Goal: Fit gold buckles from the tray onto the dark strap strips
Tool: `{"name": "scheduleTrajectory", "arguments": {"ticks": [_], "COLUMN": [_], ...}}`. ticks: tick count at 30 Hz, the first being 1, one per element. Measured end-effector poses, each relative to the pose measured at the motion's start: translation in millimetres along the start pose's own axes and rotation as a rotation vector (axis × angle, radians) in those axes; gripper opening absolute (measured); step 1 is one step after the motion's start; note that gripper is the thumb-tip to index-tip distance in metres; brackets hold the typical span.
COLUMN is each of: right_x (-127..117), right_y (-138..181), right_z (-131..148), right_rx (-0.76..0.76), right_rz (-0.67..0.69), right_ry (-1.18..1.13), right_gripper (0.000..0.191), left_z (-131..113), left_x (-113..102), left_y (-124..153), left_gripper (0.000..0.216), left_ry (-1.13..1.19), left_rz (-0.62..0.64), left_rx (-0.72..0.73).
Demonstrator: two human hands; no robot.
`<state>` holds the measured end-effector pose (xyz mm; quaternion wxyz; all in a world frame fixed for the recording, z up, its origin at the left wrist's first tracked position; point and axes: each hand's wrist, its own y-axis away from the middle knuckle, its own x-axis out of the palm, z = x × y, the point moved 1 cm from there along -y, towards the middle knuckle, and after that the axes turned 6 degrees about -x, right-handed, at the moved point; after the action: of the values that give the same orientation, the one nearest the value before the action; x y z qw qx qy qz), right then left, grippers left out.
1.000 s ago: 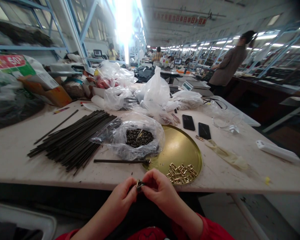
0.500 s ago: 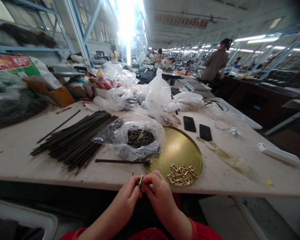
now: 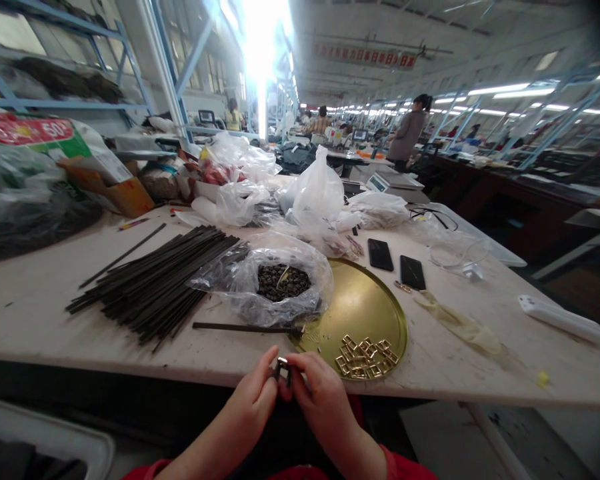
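Note:
My left hand (image 3: 255,400) and my right hand (image 3: 320,393) meet just below the table's front edge, both pinching one small metal buckle (image 3: 282,366) with a dark strap end between the fingertips. Right behind them a round gold tray (image 3: 360,300) holds a pile of gold buckles (image 3: 365,352). A single black strip (image 3: 240,327) lies on the table beside the tray. A clear bag of small dark parts (image 3: 283,282) sits behind the strip, and a bundle of black strips (image 3: 155,283) lies to the left.
Two black phones (image 3: 380,254) (image 3: 412,271) lie behind the tray, with a yellowish glove (image 3: 460,323) and a white power strip (image 3: 563,319) to the right. Plastic bags (image 3: 313,190) and a cardboard box (image 3: 115,187) crowd the back. A person (image 3: 407,137) stands at a far table.
My hands have stayed together on the buckle and turned it slightly. The view has tilted, so they sit lower in the picture. The person in the background has walked farther away to the left.

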<state>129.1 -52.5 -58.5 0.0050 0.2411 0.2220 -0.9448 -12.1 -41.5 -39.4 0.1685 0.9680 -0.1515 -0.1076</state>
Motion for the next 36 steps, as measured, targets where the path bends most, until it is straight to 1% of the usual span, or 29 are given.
{"name": "scheduleTrajectory", "arguments": {"ticks": [2,4,7,9,11,13,16,18,20,21,23,24,25,26,28,30,33,35,36], "right_x": [-3,-7,-9,-8,-5,-1,8,12,12,10,3,0,-2,-2,4,15,31,36,37], "right_y": [-3,-8,-16,-21,-26,-31,-40,-49,-65,-76,-105,-121,-136,-151,-175,-190,-198,-199,-198], "right_z": [0,2,4,4,4,3,1,-2,-8,-14,-28,-36,-46,-55,-72,-86,-97,-100,-101], "right_rx": [0.132,0.267,0.413,0.496,0.569,0.613,0.631,0.618,0.545,0.477,0.304,0.200,0.123,0.111,0.095,0.094,0.098,0.103,0.106], "right_rz": [0.005,0.023,0.075,0.072,0.049,0.040,0.051,0.090,0.160,0.180,0.193,0.183,0.210,0.224,0.280,0.353,0.459,0.508,0.526], "right_ry": [-0.130,-0.309,-0.626,-0.788,-0.867,-0.904,-0.922,-0.914,-0.833,-0.728,-0.363,-0.085,0.205,0.300,0.410,0.481,0.589,0.648,0.674], "right_gripper": [0.018,0.016,0.022,0.029,0.035,0.039,0.039,0.040,0.037,0.031,0.020,0.018,0.017,0.015,0.014,0.016,0.016,0.014,0.016], "left_z": [-1,-2,-3,-3,-3,-2,-1,0,-1,-1,-3,-5,-6,-8,-10,-11,-10,-9,-8], "left_x": [-2,-4,-8,-11,-14,-16,-21,-26,-32,-36,-42,-45,-47,-49,-51,-51,-52,-53,-52], "left_y": [1,1,-2,-5,-9,-13,-22,-31,-41,-46,-54,-58,-61,-64,-67,-70,-73,-75,-76], "left_gripper": [0.060,0.063,0.057,0.051,0.046,0.040,0.031,0.030,0.035,0.038,0.041,0.041,0.041,0.041,0.039,0.039,0.042,0.044,0.044], "left_ry": [-0.068,-0.106,-0.134,-0.135,-0.105,-0.043,0.059,0.126,0.199,0.231,0.266,0.270,0.268,0.265,0.266,0.267,0.250,0.242,0.237], "left_rz": [0.043,0.108,0.201,0.247,0.253,0.222,0.176,0.161,0.148,0.144,0.137,0.131,0.124,0.112,0.089,0.072,0.073,0.067,0.064], "left_rx": [0.026,0.064,0.131,0.169,0.175,0.151,0.098,0.058,0.013,-0.005,-0.041,-0.058,-0.075,-0.090,-0.113,-0.124,-0.149,-0.172,-0.180]}}
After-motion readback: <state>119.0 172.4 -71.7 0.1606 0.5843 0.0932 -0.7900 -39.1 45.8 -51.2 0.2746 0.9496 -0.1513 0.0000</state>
